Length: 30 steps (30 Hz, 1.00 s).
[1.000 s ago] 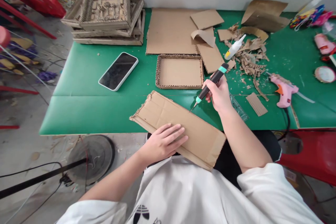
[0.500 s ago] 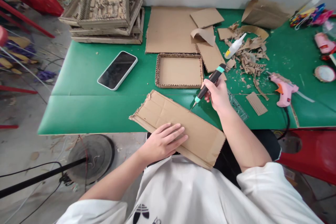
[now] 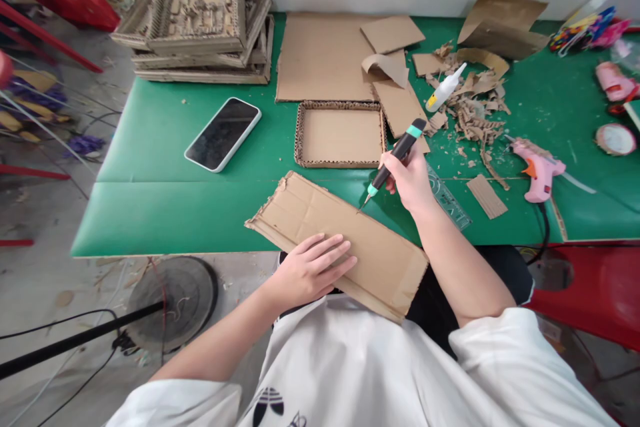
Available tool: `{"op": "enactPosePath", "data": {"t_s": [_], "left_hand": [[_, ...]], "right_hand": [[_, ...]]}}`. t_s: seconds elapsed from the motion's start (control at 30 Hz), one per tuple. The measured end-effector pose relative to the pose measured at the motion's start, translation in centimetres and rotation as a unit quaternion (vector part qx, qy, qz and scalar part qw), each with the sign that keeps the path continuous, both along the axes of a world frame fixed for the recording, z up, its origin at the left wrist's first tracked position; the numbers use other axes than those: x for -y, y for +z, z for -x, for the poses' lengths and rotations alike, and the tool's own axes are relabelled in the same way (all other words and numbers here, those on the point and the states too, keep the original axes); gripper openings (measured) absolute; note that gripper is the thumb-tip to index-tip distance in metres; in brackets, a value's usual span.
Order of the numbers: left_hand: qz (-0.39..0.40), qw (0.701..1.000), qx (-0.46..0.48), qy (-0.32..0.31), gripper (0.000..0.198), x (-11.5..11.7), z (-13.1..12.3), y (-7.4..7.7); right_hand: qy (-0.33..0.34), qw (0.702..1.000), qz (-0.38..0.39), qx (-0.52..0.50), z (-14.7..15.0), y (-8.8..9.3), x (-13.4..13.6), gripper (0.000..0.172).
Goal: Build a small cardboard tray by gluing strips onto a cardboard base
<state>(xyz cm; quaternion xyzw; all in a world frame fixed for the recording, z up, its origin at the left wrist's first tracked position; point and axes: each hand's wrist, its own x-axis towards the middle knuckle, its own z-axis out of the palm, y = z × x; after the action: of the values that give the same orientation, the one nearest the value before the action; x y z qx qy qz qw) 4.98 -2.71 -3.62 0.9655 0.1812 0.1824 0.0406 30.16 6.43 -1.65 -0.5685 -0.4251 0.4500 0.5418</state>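
A long piece of cardboard (image 3: pixel 380 240) lies slantwise over the table's front edge, its lower end reaching over my lap. My left hand (image 3: pixel 315 267) rests flat on it with the fingers stretched out. In my right hand (image 3: pixel 407 177) is a black and teal pen-shaped tool (image 3: pixel 397 153) with a thin metal tip; its exact kind I cannot make out. The tip meets the cardboard near its far edge. Just beyond stands a shallow cardboard tray (image 3: pixel 343 137) with corrugated walls. Partly behind my right wrist lies a clear green-tinted stencil ruler (image 3: pixel 447 199).
At the back left are stacked cardboard frames (image 3: pixel 200 47), with a phone (image 3: pixel 223 133) in front. Flat cardboard sheets (image 3: pixel 325 57) lie behind the tray. To the right are torn scraps (image 3: pixel 475 120), a glue bottle (image 3: pixel 446 88), a pink glue gun (image 3: pixel 537 170) and a tape roll (image 3: pixel 616 139).
The tool in my right hand has shifted very slightly left along the cardboard. At the back right, the brown paper has unfolded upward. My left hand stays in place.
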Motion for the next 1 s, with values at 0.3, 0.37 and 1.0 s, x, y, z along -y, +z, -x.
{"op": "enactPosePath", "data": {"t_s": [0.3,0.37,1.0], "left_hand": [[0.003,1.0,-0.017,0.004,0.039,0.1,0.1,0.1],[0.004,1.0,-0.021,0.004,0.04,0.1,0.1,0.1],[-0.013,0.995,-0.053,0.085,0.047,-0.2,-1.7,0.6]], "right_hand": [[0.013,1.0,0.001,0.027,0.0,-0.4,0.0,0.043],[0.017,1.0,-0.004,0.021,0.0,-0.3,0.1,0.043],[0.005,0.777,0.086,0.624,-11.0,4.4,6.4,0.026]]}}
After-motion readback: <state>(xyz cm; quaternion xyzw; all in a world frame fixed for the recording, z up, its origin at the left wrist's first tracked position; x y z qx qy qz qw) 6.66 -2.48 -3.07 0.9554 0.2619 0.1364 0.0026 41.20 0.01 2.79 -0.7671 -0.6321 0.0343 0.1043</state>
